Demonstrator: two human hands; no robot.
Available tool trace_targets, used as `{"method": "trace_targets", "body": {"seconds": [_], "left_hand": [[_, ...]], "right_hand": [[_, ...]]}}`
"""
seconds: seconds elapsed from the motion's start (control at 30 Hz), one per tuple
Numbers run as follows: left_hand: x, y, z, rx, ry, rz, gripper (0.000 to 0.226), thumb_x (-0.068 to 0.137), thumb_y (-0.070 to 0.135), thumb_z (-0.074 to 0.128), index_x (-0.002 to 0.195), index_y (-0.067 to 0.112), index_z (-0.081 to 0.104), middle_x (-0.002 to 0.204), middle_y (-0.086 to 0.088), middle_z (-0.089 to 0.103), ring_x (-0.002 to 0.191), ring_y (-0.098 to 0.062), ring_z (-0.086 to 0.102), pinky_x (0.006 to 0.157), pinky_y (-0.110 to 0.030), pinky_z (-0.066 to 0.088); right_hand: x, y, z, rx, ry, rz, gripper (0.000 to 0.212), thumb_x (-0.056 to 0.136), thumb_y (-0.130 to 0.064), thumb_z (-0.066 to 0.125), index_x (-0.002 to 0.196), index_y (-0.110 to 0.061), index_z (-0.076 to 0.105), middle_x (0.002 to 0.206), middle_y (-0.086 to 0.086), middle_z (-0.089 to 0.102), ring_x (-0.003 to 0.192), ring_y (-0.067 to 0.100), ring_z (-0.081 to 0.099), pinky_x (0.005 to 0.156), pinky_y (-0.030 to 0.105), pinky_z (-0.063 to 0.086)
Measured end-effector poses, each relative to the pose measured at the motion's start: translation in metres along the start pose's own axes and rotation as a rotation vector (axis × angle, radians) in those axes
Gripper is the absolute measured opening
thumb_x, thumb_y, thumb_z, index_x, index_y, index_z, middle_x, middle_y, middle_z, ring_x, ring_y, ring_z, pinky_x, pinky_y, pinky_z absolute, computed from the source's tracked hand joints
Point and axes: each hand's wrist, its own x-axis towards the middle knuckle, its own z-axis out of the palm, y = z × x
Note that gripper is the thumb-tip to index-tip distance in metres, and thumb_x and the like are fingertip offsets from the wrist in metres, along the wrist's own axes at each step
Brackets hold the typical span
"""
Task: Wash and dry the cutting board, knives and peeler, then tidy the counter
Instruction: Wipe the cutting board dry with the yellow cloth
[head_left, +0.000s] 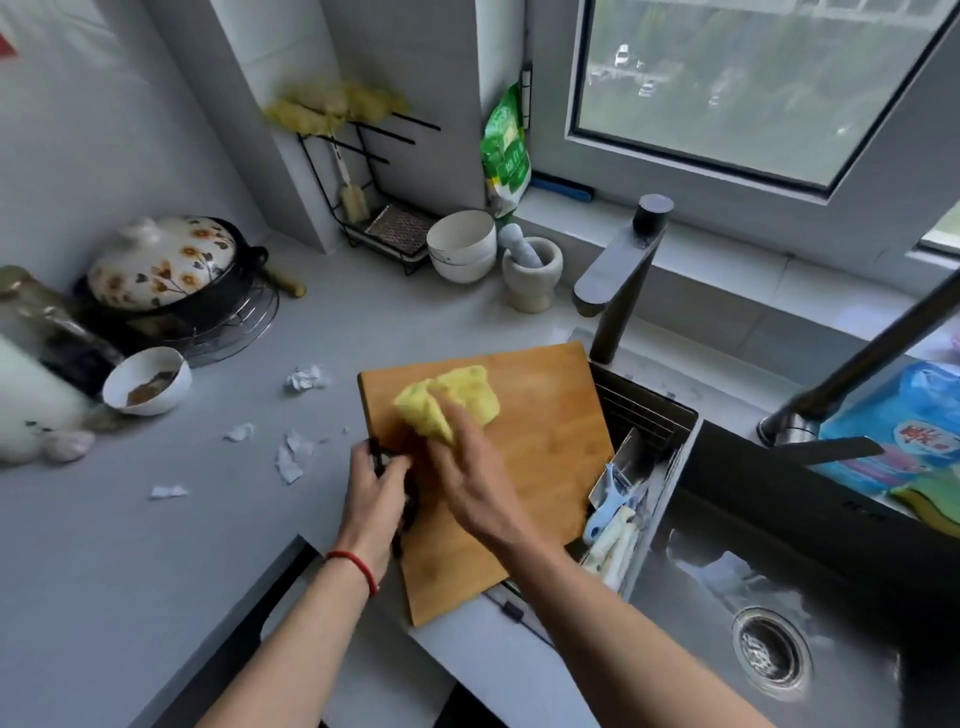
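I find the board (524, 457) lying flat, partly on the counter (156, 545) and partly overhanging the sink (727, 597) at its right edge. My left hand (371, 488) curls round the black handle fitting on the board's left edge; I judge this grip is there to stop the board sliding under the wiping. My right hand (467, 467) presses a yellow cloth (449, 402) onto the board's upper left area, fingers laid over the cloth; the hand is blurred, so I cannot tell whether the fingers are straight or pinching a fold.

Judgement: the drying of the board is in hand. The board looks free of scraps, though I cannot confirm whether it is wet.

In the sink rack (644, 415) just right of the board, a blue peeler (615, 496) and a knife blade (618, 462) lie drained; pale handles lie below them. Their placement suggests they are washed and awaiting drying.

Outstanding: paper scraps (293, 457) lie scattered on the counter left of the board, and a bowl (148, 382) with brown residue stands beyond them. The tidying is not yet done.
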Motion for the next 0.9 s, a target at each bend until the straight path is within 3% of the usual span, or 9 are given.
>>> {"method": "trace_targets", "body": {"seconds": [0.07,0.13,0.27,0.4,0.5,0.6,0.7,0.77,0.9], "left_hand": [[0.007,-0.008,-0.007,-0.224,-0.129,-0.045,0.049,0.099,-0.003,0.052,0.133,0.032,0.057,0.119,-0.007,0.072,0.104,-0.026,0.072,0.085,-0.046,0.058],[0.013,-0.009,-0.014,-0.247,-0.195,-0.064,0.062,0.09,-0.019,0.052,0.129,0.028,0.062,0.112,-0.01,0.074,0.096,-0.023,0.073,0.079,-0.04,0.059],[0.022,-0.006,-0.017,-0.246,-0.21,-0.142,0.052,0.082,-0.031,0.042,0.11,0.008,0.063,0.092,-0.018,0.066,0.084,-0.029,0.063,0.076,-0.038,0.051],[0.028,-0.009,-0.016,-0.181,-0.207,-0.165,0.057,0.075,-0.032,0.034,0.111,0.003,0.059,0.081,-0.016,0.051,0.064,-0.025,0.047,0.056,-0.029,0.034],[0.026,-0.011,-0.014,-0.205,-0.158,-0.174,0.063,0.066,-0.034,0.028,0.102,0.006,0.062,0.082,-0.016,0.053,0.067,-0.029,0.045,0.057,-0.031,0.032],[0.02,-0.006,-0.021,-0.268,-0.073,-0.116,0.071,0.062,-0.036,0.023,0.086,0.013,0.069,0.066,-0.01,0.058,0.054,-0.022,0.054,0.049,-0.021,0.041],[0.013,0.005,-0.045,-0.238,-0.048,-0.064,0.069,0.062,-0.036,0.024,0.07,0.017,0.068,0.054,-0.003,0.048,0.045,-0.015,0.044,0.04,-0.017,0.033],[0.01,0.018,-0.062,-0.229,-0.038,-0.055,0.055,0.059,-0.034,0.027,0.081,0.004,0.061,0.06,-0.01,0.043,0.053,-0.022,0.039,0.045,-0.022,0.032],[-0.003,0.031,-0.087,-0.266,-0.013,-0.093,0.063,0.05,-0.028,0.033,0.1,0.003,0.054,0.078,-0.013,0.036,0.062,-0.025,0.031,0.053,-0.031,0.025]], "right_hand": [[0.004,0.013,0.033,-0.278,-0.097,-0.119,0.059,0.105,-0.03,0.043,0.159,-0.044,0.022,0.171,-0.01,0.01,0.158,0.026,-0.006,0.123,0.057,-0.005],[0.021,0.033,0.027,-0.442,-0.121,-0.232,0.062,0.106,-0.033,0.041,0.16,-0.044,0.013,0.171,-0.012,-0.002,0.156,0.025,-0.018,0.121,0.059,-0.009],[0.047,0.08,-0.013,-0.509,-0.087,-0.349,0.068,0.102,-0.005,0.047,0.161,-0.028,0.023,0.171,0.0,0.009,0.158,0.025,-0.007,0.127,0.051,0.0],[0.071,0.122,-0.071,-0.279,0.215,0.124,0.064,0.101,-0.001,0.047,0.159,-0.023,0.031,0.168,0.007,0.021,0.157,0.028,0.012,0.124,0.051,0.02],[0.088,0.11,-0.07,-0.186,0.335,0.283,0.06,0.101,-0.001,0.044,0.159,-0.015,0.031,0.165,0.013,0.028,0.155,0.032,0.018,0.126,0.047,0.014],[0.075,0.069,-0.021,-0.152,0.19,0.069,0.068,0.1,-0.005,0.047,0.16,-0.029,0.027,0.17,0.0,0.015,0.158,0.023,-0.001,0.128,0.047,-0.001],[0.063,0.033,0.009,-0.216,0.01,-0.285,0.073,0.099,-0.013,0.046,0.161,-0.04,0.018,0.171,-0.014,0.0,0.157,0.018,-0.015,0.121,0.048,-0.011],[0.07,0.028,0.0,-0.31,-0.066,-0.466,0.074,0.099,-0.007,0.046,0.162,-0.036,0.018,0.171,-0.012,0.001,0.157,0.02,-0.011,0.122,0.048,-0.006],[0.098,0.054,-0.045,-0.229,0.077,-0.091,0.064,0.102,0.0,0.041,0.159,-0.025,0.03,0.169,0.004,0.021,0.158,0.025,0.009,0.127,0.047,0.013]]}}
